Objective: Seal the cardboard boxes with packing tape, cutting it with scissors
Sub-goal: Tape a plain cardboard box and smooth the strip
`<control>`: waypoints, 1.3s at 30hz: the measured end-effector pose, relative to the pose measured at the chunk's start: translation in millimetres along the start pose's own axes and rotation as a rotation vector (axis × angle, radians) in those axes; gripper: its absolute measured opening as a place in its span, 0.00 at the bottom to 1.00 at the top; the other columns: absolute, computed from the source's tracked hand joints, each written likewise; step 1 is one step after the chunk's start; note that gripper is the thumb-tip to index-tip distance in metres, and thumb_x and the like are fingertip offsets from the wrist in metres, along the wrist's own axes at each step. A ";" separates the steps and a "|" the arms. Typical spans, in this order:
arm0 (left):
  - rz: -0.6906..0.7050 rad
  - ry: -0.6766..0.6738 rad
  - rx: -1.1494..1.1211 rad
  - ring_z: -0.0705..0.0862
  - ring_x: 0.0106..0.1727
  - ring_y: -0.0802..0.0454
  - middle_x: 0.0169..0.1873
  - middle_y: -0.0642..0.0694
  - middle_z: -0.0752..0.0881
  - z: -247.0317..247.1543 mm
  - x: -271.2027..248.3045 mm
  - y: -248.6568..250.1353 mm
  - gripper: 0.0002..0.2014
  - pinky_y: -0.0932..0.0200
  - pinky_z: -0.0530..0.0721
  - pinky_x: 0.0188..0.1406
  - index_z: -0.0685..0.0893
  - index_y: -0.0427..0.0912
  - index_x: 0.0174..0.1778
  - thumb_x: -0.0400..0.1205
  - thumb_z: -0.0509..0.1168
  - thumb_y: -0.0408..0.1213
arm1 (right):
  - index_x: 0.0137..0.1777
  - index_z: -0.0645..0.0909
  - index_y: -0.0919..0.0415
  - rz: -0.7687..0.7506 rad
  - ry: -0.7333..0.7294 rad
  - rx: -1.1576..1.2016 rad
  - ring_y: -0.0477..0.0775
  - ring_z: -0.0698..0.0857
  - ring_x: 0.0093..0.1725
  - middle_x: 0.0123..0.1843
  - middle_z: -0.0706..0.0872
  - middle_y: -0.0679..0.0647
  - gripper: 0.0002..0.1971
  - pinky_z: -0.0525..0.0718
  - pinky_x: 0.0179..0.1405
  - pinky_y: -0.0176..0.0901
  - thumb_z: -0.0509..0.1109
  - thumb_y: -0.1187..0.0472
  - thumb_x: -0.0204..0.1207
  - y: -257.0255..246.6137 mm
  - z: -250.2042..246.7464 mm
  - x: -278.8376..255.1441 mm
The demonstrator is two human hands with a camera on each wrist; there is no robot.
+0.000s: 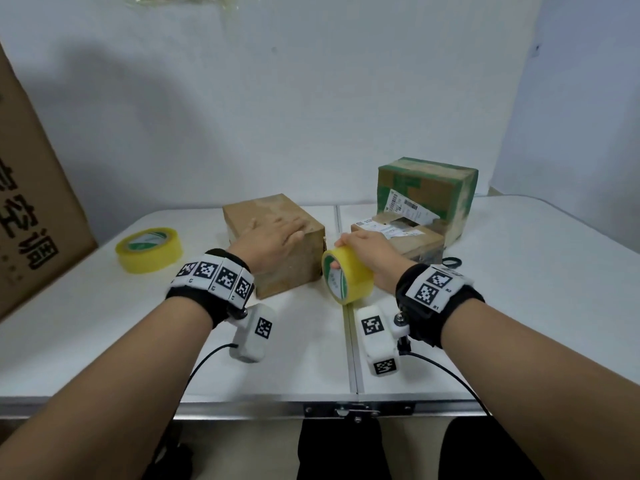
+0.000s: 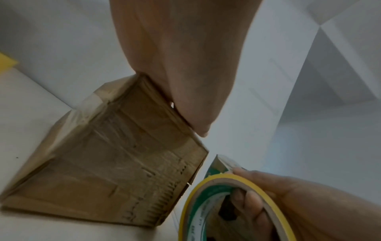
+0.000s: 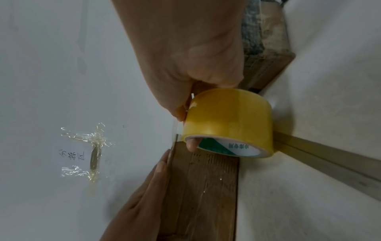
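— Yellow tape roll [image 1: 347, 279] is in my right hand [image 1: 367, 251]: fingers hooked through the core, thumb over the outer band, the roll standing on edge just off the near right corner of the plain box [image 1: 273, 244].

— And your left?

— My left hand [image 1: 273, 234] lies flat on the top of that box, fingers straight, pinning it down. It grips nothing.

— Which step are you on, then?

— I judge it the laying of a strip. From the right wrist camera a short clear length seems to run from the roll to the box's top edge, though it is too faint for me to be sure it is stuck down.

— What does the next move call for?

— Probably drawing the roll away along the seam while the left hand keeps the box from sliding, then pressing the tape flat. After that I need the scissors [image 1: 451, 261]; they lie on the table [image 1: 519, 306] beyond my right wrist, near the labelled flat box [image 1: 398, 237].

— Anything else within reach?

— A second roll [image 1: 149, 249] lies flat well off to my left, and a green-taped box [image 1: 427, 195] stands behind the labelled one.
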State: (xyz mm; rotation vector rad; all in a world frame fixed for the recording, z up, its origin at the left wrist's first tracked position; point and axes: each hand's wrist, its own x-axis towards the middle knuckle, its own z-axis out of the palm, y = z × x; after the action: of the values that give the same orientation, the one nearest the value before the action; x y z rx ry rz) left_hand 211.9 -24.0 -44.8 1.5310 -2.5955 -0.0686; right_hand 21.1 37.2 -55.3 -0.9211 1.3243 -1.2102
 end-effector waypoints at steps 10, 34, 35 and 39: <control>0.021 0.263 -0.541 0.81 0.60 0.58 0.58 0.53 0.86 -18.7 6.8 24.7 0.16 0.62 0.76 0.61 0.85 0.49 0.63 0.85 0.61 0.52 | 0.50 0.82 0.64 -0.104 -0.058 -0.061 0.58 0.88 0.28 0.41 0.88 0.65 0.07 0.88 0.33 0.45 0.65 0.61 0.84 -8.3 10.9 -8.0; -0.029 0.262 -0.546 0.84 0.40 0.67 0.36 0.59 0.89 -31.8 12.2 46.7 0.03 0.70 0.77 0.43 0.92 0.50 0.43 0.78 0.72 0.42 | 0.56 0.85 0.63 -0.120 -0.053 -0.071 0.56 0.88 0.28 0.41 0.90 0.63 0.08 0.90 0.40 0.49 0.68 0.62 0.81 -21.5 -1.5 -23.2; -0.050 0.275 -0.586 0.84 0.41 0.67 0.37 0.58 0.89 -30.3 12.7 46.9 0.03 0.71 0.77 0.42 0.92 0.49 0.43 0.78 0.73 0.42 | 0.57 0.85 0.63 -0.124 -0.054 -0.074 0.57 0.88 0.30 0.44 0.90 0.65 0.09 0.89 0.45 0.53 0.69 0.62 0.81 -21.4 -1.4 -22.8; -0.100 0.312 -0.624 0.84 0.43 0.67 0.38 0.56 0.91 -28.5 14.4 45.6 0.06 0.70 0.78 0.43 0.92 0.49 0.43 0.78 0.73 0.45 | 0.60 0.83 0.61 -0.140 -0.076 -0.135 0.57 0.87 0.31 0.46 0.90 0.67 0.11 0.88 0.51 0.55 0.68 0.57 0.82 -22.7 -0.4 -25.4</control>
State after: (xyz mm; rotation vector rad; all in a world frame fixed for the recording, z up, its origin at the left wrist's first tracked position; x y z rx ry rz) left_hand 169.2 -13.7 -10.6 1.3033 -1.9869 -0.5439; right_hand 21.5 57.8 -28.1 -1.1615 1.3104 -1.1907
